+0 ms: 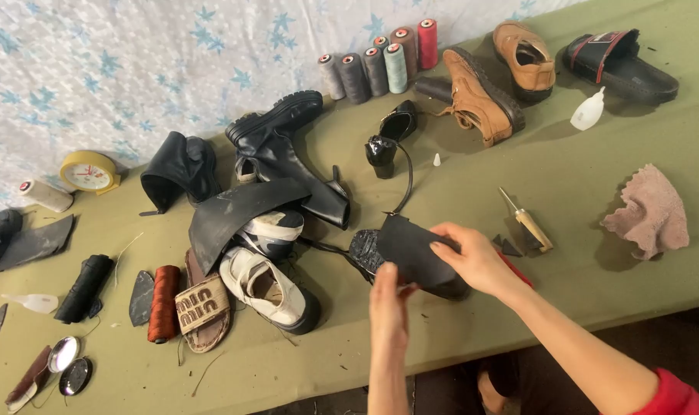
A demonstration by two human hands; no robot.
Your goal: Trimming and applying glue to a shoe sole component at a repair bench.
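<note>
A black high-heeled shoe [365, 250] lies near the front of the olive-green table [595, 200], with a flat black rubber piece [407, 246] held over its sole. My right hand [472, 257] presses on that piece from the right and grips it with the shoe. My left hand [388, 300] reaches up from below and pinches the lower edge of the black piece. A thin black strap [406, 180] curves away from the shoe toward the second black heel [388, 142] standing farther back.
Left of my hands lies a pile: white sneakers [269, 288], a tan sandal [203, 307], black boots [288, 146], a rust thread spool [163, 303]. At the back stand several thread spools [380, 65], brown shoes [480, 96], a black slide [619, 65]. A glue bottle [588, 111], awl [526, 223], pink cloth [649, 211], yellow clock [89, 170].
</note>
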